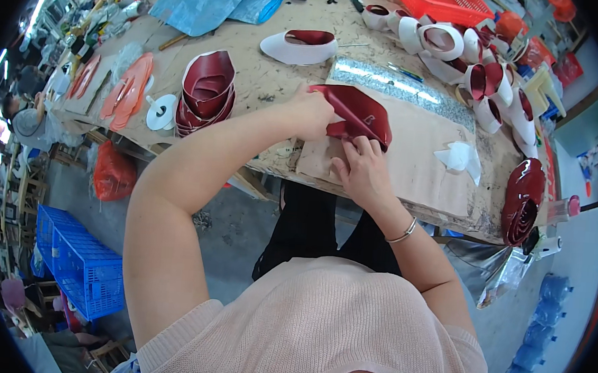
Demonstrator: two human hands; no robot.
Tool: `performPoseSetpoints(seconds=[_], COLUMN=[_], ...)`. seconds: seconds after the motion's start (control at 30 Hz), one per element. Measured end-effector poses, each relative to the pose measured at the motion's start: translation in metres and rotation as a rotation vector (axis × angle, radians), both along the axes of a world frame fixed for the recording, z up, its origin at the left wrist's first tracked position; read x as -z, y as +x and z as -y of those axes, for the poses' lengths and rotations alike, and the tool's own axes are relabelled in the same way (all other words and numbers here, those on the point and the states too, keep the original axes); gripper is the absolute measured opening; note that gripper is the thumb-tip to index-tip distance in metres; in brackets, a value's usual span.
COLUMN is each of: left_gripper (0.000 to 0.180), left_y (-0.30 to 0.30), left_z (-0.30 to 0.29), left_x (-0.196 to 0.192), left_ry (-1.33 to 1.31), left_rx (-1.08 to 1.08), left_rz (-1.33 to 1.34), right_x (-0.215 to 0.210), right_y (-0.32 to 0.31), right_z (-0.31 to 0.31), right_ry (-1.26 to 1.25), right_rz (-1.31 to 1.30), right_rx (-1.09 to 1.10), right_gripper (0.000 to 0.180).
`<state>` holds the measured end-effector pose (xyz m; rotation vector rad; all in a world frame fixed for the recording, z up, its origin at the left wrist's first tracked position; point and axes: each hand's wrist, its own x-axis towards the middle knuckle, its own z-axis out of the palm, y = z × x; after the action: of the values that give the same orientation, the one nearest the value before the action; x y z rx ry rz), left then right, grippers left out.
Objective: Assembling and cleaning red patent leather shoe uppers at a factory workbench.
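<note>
A glossy dark red shoe upper (370, 115), partly folded over, is held just above a brown board (412, 156) on the table. My left hand (311, 116) is closed on its left end. At its lower edge, the bent fingers of my right hand (368, 169) grip the leather, while the thumb sticks out to the left. My fingertips are partly hidden by the leather. Left of my hands stands a stack of dark red uppers (209, 87). A white shoe upper with red lining (298, 51) lies beyond my left hand.
White-and-red uppers (454, 52) pile up at the far right, near a red basket (447, 4). A rolled dark red stack (523, 202) sits at the right edge. A speckled slab (403, 90), white scraps (459, 158) and a white disc (160, 112) lie on the table.
</note>
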<state>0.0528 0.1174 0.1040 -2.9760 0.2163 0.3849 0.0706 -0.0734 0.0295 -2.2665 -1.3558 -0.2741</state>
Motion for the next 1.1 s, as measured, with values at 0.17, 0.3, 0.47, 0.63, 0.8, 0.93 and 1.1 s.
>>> performPoseSetpoints(seconds=[0.17, 0.3, 0.47, 0.63, 0.8, 0.93, 1.1], left_gripper=[0.026, 0.026, 0.024, 0.053, 0.055, 0.045, 0.039], left_y=[0.003, -0.006, -0.048, -0.053, -0.044, -0.027, -0.011], left_z=[0.004, 0.013, 0.056, 0.068, 0.084, 0.104, 0.113], left_x=[0.011, 0.007, 0.039, 0.093, 0.092, 0.076, 0.069], left_ry=[-0.115, -0.098, -0.327, -0.554, -0.276, -0.150, -0.110], left_rx=[-0.339, -0.255, 0.299, -0.146, -0.065, -0.122, -0.199], left_rz=[-0.093, -0.006, 0.853, 0.740, 0.656, 0.549, 0.331], right_x=[-0.009, -0.014, 0.002, -0.011, -0.020, -0.020, -0.016], right_y=[-0.001, -0.005, 0.003, 0.021, 0.026, 0.010, -0.001], right_z=[-0.007, -0.016, -0.002, 0.037, 0.059, 0.055, 0.060], right_ry=[-0.025, -0.138, -0.069, -0.176, -0.467, -0.572, -0.322], right_rz=[0.006, 0.065, 0.048, 0.439, 0.826, 0.562, 0.344], right_rx=[-0.021, 0.050, -0.025, -0.040, 0.062, 0.097, 0.133], right_gripper=[0.036, 0.030, 0.025, 0.032, 0.039, 0.039, 0.034])
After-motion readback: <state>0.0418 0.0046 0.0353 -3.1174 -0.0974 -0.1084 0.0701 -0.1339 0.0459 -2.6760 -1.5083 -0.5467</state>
